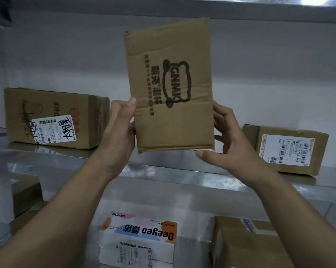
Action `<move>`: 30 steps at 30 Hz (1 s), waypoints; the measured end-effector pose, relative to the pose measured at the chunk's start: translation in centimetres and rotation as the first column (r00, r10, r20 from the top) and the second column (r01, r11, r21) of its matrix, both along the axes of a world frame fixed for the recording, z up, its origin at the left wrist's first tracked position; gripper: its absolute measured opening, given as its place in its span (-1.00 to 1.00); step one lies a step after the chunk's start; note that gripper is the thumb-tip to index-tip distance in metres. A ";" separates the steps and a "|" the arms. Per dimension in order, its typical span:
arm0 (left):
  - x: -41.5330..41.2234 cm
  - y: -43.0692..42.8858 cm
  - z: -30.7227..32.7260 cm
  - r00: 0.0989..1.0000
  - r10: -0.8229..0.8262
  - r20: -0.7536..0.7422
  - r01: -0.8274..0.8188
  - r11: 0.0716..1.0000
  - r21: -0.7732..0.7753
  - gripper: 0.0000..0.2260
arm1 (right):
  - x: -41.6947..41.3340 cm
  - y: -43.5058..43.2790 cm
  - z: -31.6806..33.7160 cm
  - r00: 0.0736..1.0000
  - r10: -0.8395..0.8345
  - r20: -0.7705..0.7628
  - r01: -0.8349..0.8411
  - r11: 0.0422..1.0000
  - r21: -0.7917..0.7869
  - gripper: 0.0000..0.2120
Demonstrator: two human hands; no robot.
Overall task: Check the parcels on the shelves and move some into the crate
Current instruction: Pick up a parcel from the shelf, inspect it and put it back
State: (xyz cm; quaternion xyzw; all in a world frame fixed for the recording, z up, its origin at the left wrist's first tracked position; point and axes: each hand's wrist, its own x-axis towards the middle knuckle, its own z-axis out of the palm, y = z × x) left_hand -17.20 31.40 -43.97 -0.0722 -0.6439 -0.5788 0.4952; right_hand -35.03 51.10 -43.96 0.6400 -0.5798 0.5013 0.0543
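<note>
Checking underway: fingers (131, 105) of left hand (120, 130) and right hand (232, 144) hold one upright parcel (171, 84) mid-frame; other parcels (55, 117) sit shelved, crate unseen.

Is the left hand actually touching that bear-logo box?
Touching. The head view shows the left hand gripping the bear-logo box, its thumb lying on the front face by the left edge.

Brown parcel (171, 120), black logo (175, 84); white pack (138, 250), orange, seemingly bluish blotches.
</note>
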 end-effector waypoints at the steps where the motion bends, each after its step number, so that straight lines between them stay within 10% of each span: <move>1: -0.1 -0.1 0.0 1.000 0.025 0.005 -0.025 1.000 -0.008 -0.45 | -0.2 -0.1 0.1 0.999 0.041 0.015 -0.041 0.999 0.022 -0.06; 8: -0.2 -0.2 -0.3 1.000 -0.019 -0.018 0.021 0.995 0.099 -0.34 | 0.9 -2.3 1.2 0.927 0.035 0.374 -0.004 0.997 -0.082 -0.53; 15: 1.0 0.7 1.5 0.990 -0.018 0.137 0.018 1.000 0.001 -0.19 | 1.9 -1.4 2.0 0.853 0.183 0.488 -0.087 0.973 -0.213 -0.29; 19: 1.2 1.6 2.6 0.959 0.122 0.254 -0.101 0.990 -0.094 -0.45 | 2.4 -1.1 2.4 0.832 0.183 0.524 -0.126 0.982 -0.144 -0.24; 30: 2.1 2.9 0.8 0.953 0.223 0.206 -0.158 0.944 -0.290 -0.34 | 2.1 -0.6 0.7 0.956 0.148 0.254 -0.120 0.985 -0.121 0.26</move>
